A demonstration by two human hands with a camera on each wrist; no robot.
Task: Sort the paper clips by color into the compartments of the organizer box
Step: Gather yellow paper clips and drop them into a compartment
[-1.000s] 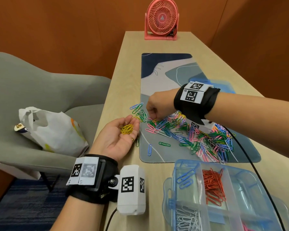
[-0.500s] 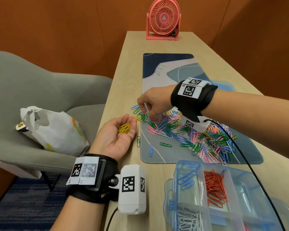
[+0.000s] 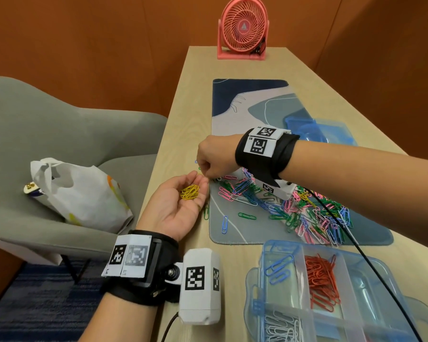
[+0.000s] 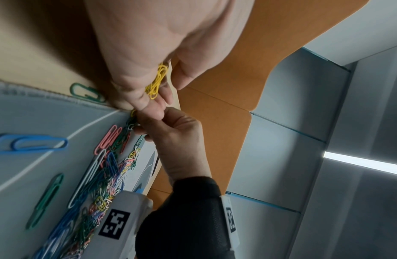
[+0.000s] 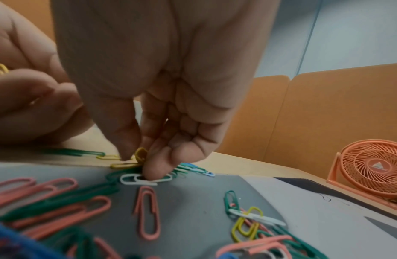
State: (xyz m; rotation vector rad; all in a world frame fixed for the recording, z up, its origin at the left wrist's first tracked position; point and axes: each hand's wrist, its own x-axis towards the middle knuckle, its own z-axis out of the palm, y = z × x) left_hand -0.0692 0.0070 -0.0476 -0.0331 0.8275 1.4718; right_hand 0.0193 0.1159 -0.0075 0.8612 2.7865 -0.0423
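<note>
Orange-brown panelled walls close in a long pale wooden desk [image 3: 183, 124], with a coral-pink desk fan [image 3: 242, 28] at its far end and a grey upholstered armchair [image 3: 59, 134] to the left carrying a crumpled white plastic bag [image 3: 82, 193]. From the head view, a blue-and-grey patterned desk mat [image 3: 257, 114] holds a loose heap of mixed coloured paper clips [image 3: 302, 208], and nearer the camera sits a clear blue plastic organizer box [image 3: 381, 272] with blue clips [image 3: 278, 267], red clips [image 3: 321, 280] and white clips [image 3: 282, 327] in separate compartments. The left hand [image 3: 181, 203] lies palm up at the mat's left edge, fingers relaxed and open, cradling a small bunch of yellow paper clips [image 3: 189, 192]. The right hand [image 3: 214, 156] hangs knuckles up just beyond it, fingertips pointed down at the heap's left end. In the left wrist view, the left hand [image 4: 162, 52] shows the yellow clips [image 4: 157, 80] resting by its fingers, whose tips meet the right hand [image 4: 177, 140]; a green clip [image 4: 86, 92] straddles the mat's edge and a large blue clip [image 4: 31, 142] lies on the mat. In the right wrist view, the right hand [image 5: 157, 87] has its thumb and forefinger pinched on a single yellow paper clip [image 5: 141, 155] at the mat's edge, one fingertip touching a white clip [image 5: 144, 179], with pink clips [image 5: 146, 212] and green ones nearby.
</note>
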